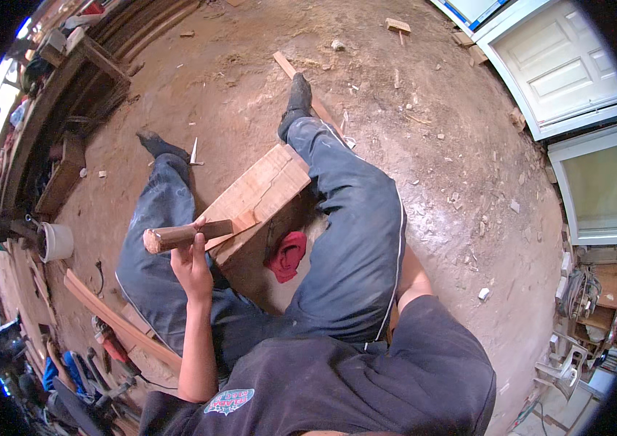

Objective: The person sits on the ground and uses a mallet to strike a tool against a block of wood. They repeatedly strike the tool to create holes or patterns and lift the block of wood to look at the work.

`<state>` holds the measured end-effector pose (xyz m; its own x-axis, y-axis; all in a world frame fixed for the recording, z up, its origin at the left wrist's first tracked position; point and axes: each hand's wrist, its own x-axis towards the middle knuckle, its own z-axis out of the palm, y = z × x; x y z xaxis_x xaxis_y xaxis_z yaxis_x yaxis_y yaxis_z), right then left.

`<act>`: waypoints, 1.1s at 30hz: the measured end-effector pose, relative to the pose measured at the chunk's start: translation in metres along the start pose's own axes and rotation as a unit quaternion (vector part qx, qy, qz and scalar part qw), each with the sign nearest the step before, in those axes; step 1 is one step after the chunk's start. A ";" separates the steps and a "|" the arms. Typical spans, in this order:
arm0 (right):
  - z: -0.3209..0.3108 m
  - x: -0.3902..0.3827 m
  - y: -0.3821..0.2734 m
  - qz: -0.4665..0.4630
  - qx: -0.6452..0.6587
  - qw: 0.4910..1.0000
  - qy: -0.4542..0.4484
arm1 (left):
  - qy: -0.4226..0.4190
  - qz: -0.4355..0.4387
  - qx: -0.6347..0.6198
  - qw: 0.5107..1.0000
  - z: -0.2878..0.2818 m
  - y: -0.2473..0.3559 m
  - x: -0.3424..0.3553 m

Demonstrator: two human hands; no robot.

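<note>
Dark wooden piece: I see the thick, rounded dark wooden piece [170, 238] above the near left part of the block, between the legs, its blunt end pointing left.
Left hand: I have the left hand [192, 269] wrapped around that piece from the near side, fingers closed on it around the middle.
Pale wedge: at the right end of the dark piece, a small pale wedge [246, 220] lies over the block; whether the two are joined I cannot tell.
Block: beneath, the big pale wooden block [257, 190] slants from near left to far right, a crack running along its upper face, its far end beside the right leg [355, 182].
Right hand: the forearm drops behind the right thigh, so I cannot tell how its fingers stand.
Red cloth: a crumpled red cloth [288, 256] lies on the ground right of the block's near end.
Feet: a long wooden strip [283, 64] passes by the right foot; a white pointed object [194, 151] is just beside the left one.
Left side: I make out a white bucket [55, 242] and, nearer, a reddish plank [116, 320].
Far right: a white panelled door [559, 62] stands at the dirt floor's edge [461, 160].
</note>
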<state>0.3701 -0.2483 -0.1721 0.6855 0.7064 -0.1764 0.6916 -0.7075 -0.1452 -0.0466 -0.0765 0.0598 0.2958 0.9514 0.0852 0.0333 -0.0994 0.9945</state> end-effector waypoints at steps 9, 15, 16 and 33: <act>-0.030 -0.015 0.030 0.016 -0.049 0.999 -0.015 | -0.001 0.018 0.043 0.999 -0.005 0.004 -0.003; -0.066 -0.007 0.087 0.059 0.020 0.998 0.032 | 0.003 0.007 0.009 1.000 -0.001 0.005 -0.001; -0.079 -0.003 0.078 0.044 0.039 0.998 -0.007 | 0.014 0.001 0.012 1.000 -0.008 0.001 -0.004; -0.193 0.026 0.088 -0.121 0.058 0.990 0.031 | 0.025 0.009 -0.015 1.000 0.002 0.000 -0.002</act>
<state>0.4922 -0.2878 -0.0010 0.5187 0.8527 -0.0628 0.8087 -0.5131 -0.2875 -0.0450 -0.0791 0.0595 0.2477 0.9631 0.1057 -0.0009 -0.1089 0.9941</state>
